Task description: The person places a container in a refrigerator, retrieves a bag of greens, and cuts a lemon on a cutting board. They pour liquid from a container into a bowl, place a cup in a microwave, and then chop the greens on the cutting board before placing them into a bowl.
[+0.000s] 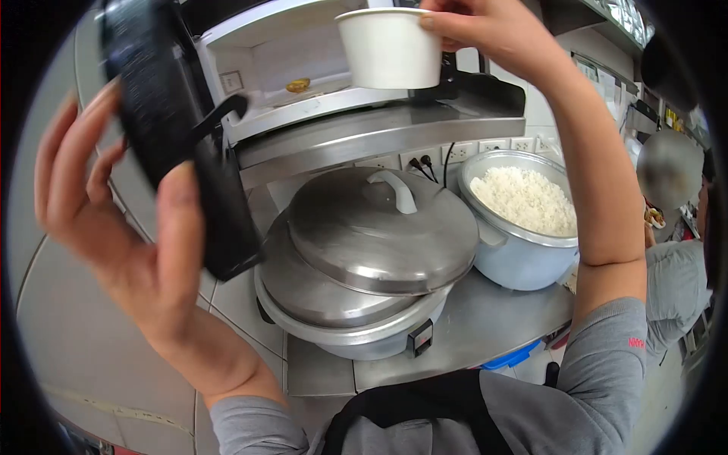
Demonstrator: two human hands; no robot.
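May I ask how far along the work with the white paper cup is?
Done: the black microwave door is swung open, left hand on it. In hand: the right hand holds the white paper cup at the opening. Left: the cup is not set down, the door not shut.

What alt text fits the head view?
The right hand holds a white paper cup up at an open microwave, while the left hand grasps its black door. Below, on a steel counter, a large cooker sits under its steel lid, beside a pot of white rice.
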